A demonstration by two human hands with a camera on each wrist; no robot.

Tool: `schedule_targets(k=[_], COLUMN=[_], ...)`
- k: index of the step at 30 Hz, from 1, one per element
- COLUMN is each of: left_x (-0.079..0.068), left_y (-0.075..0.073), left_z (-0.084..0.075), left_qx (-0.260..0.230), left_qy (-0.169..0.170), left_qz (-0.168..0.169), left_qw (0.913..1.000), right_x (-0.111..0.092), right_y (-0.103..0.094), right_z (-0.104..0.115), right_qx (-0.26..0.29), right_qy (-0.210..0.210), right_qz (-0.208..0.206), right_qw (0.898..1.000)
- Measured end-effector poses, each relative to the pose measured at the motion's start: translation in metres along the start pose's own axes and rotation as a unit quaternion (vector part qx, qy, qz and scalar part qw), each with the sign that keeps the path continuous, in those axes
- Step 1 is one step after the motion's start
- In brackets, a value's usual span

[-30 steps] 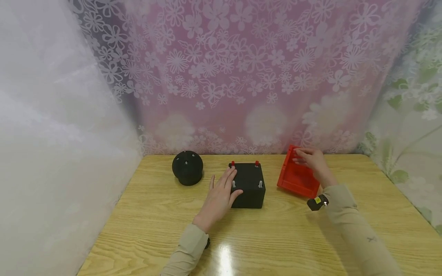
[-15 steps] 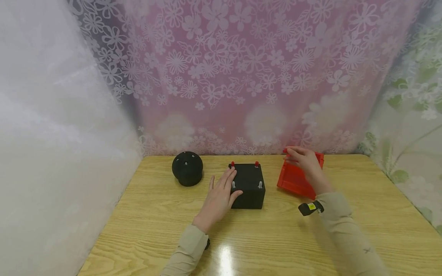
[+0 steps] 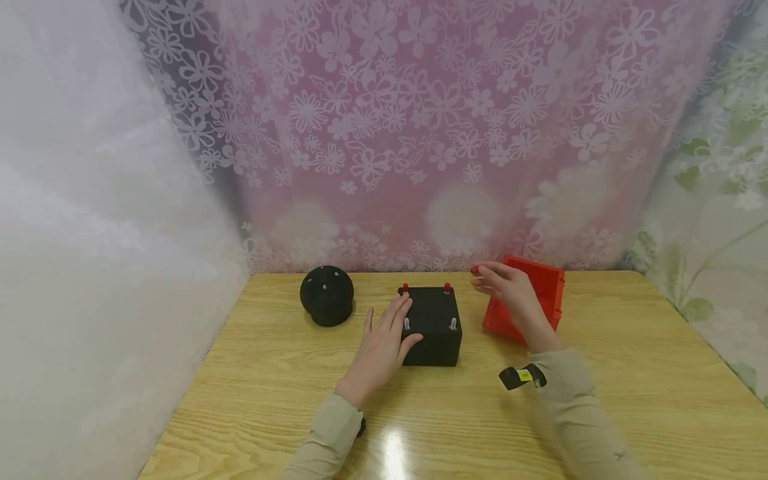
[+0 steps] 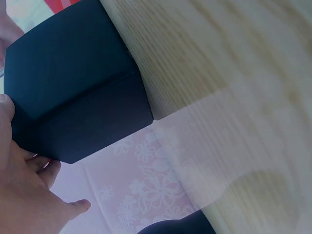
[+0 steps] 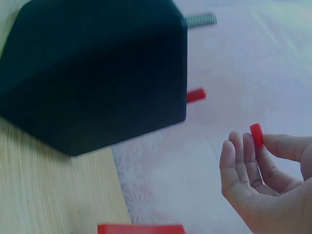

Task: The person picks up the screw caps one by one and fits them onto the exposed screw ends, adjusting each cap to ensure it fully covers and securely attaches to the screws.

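A black box (image 3: 433, 347) stands on the table with metal screws (image 3: 453, 324) at its two near top corners. Red caps (image 3: 447, 287) sit on the two far ones. My left hand (image 3: 380, 343) rests on the box's left side and top edge, fingers mostly straight. In the right wrist view, my right hand (image 5: 273, 180) pinches a small red cap (image 5: 256, 134) between thumb and fingertips. That hand is raised to the right of the box, in front of a red open bin (image 3: 546, 280). A bare threaded screw (image 5: 202, 20) juts from the box there.
A black ball-shaped object (image 3: 327, 293) on a short base, with small metal studs, stands at the table's back left. The wooden table (image 3: 270, 400) ends at a flowered pink curtain (image 3: 384, 133) behind.
My right hand has come up out of the red bin and moved left toward the black box, a red cap now in its fingertips. The left hand stays on the box.
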State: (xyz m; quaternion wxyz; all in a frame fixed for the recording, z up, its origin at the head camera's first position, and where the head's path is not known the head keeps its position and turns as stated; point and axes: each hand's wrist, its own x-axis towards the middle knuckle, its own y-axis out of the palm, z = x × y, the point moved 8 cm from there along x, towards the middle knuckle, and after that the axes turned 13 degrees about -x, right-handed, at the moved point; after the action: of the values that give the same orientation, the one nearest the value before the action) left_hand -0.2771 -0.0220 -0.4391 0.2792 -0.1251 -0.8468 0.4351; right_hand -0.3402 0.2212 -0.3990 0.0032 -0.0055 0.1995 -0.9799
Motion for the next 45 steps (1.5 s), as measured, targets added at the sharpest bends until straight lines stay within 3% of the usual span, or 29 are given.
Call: schedule_targets(k=[14, 23, 36, 45], left_x=[0.000, 0.000, 0.000, 0.000], left_y=[-0.001, -0.001, 0.000, 0.000], left_z=[-0.002, -0.001, 0.001, 0.001], left_qx=[0.002, -0.001, -0.001, -0.006], left_qy=[-0.003, -0.005, -0.009, -0.001], left_qz=[0.000, 0.000, 0.009, 0.002], left_qw=[1.0000, 1.0000, 0.9999, 1.0000], right_x=[-0.007, -0.012, -0.023, -0.028], right_y=[0.033, 0.042, 0.070, 0.082], right_z=[0.016, 0.027, 0.044, 0.051], right_qx=[0.019, 0.023, 0.017, -0.046], right_qy=[-0.033, -0.072, -0.114, -0.134], right_qz=[0.019, 0.027, 0.070, 0.070], right_qw=[0.999, 0.997, 0.991, 0.987])
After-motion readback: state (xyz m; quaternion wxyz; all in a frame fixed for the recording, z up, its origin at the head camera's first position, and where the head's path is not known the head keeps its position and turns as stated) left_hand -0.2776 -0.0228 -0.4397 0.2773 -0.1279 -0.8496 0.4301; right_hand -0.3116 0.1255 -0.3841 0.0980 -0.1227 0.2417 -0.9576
